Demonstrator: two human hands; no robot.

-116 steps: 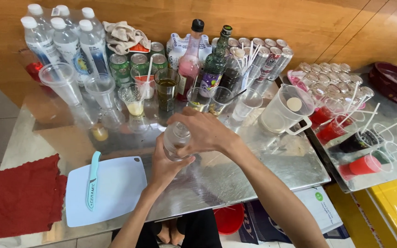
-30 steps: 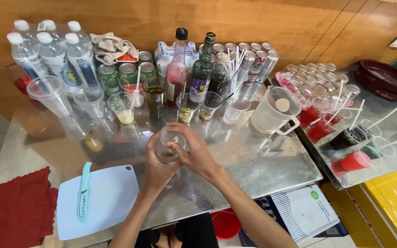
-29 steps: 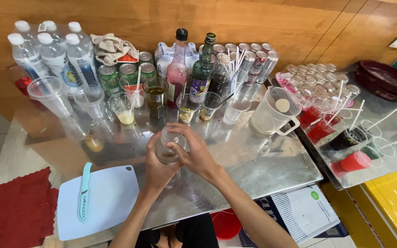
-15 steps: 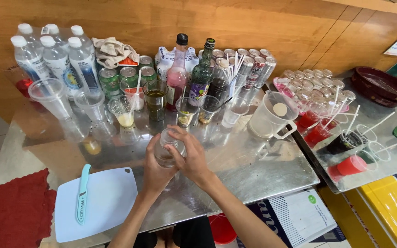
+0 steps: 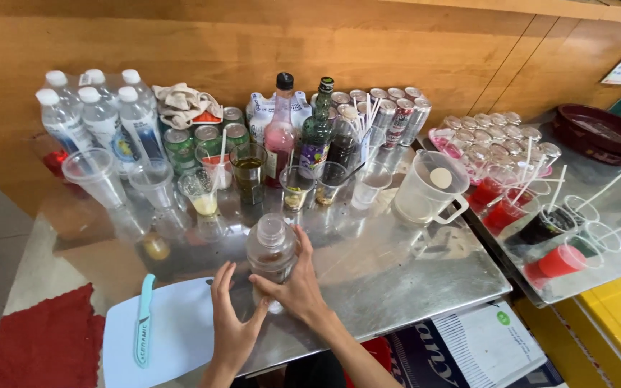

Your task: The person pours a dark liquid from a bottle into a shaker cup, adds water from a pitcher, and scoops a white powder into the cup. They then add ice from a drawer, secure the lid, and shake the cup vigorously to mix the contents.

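Observation:
A clear plastic shaker bottle [image 5: 271, 253] with a domed lid stands upright on the steel table [image 5: 397, 276]. My right hand [image 5: 297, 287] wraps around its lower body from the right. My left hand [image 5: 231, 325] is at its left side with the fingers spread, the fingertips near or on the bottle's base. The bottle's lower part is hidden behind my right hand.
Behind the bottle stand several cups and glasses [image 5: 203, 194], syrup bottles [image 5: 280, 129], cans and water bottles [image 5: 102, 122]. A clear jug [image 5: 429, 192] is to the right, red and dark drinks with straws [image 5: 533, 215] beyond it. A white cutting board [image 5: 174, 338] with a teal knife [image 5: 143, 330] lies left.
The bottle was held up between both hands at chest height; now it stands on the table, my left hand has loosened off it and my right hand still grips it.

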